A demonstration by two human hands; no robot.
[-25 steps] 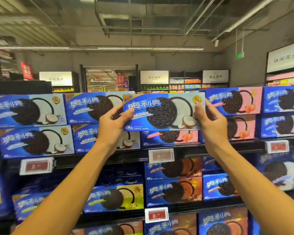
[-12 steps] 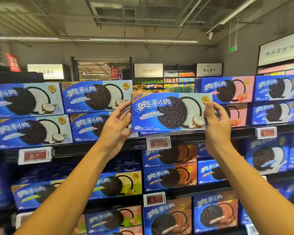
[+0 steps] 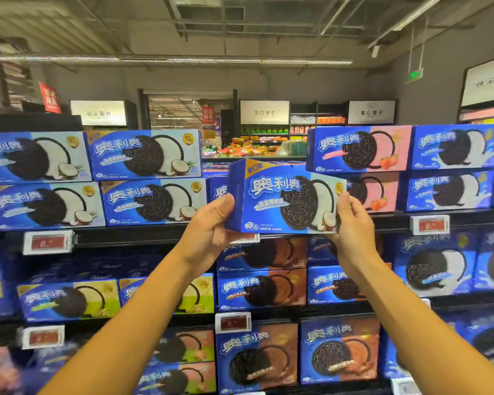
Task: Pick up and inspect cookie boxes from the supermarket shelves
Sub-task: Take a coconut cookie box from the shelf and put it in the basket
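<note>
I hold a blue cookie box [image 3: 280, 199] with a dark sandwich cookie and coconut printed on it, out in front of the top shelf. My left hand [image 3: 211, 226] grips its left end, thumb on the front face. At the right end my right hand [image 3: 351, 220] grips the box, thumb on the front. The box is turned so its left side panel shows. Behind it is a gap in the top row where packets on a far shelf show through.
Same coconut boxes [image 3: 146, 155] fill the top shelf to the left, pink strawberry boxes [image 3: 360, 148] to the right. Chocolate boxes [image 3: 261, 289] and green ones [image 3: 69, 302] sit on lower shelves. Price tags [image 3: 47, 242] clip to the dark shelf edge [image 3: 126, 238].
Both hands have drawn the box off the top row, down and to the right toward me, and turned it so its left side shows. The gap behind it has opened.
</note>
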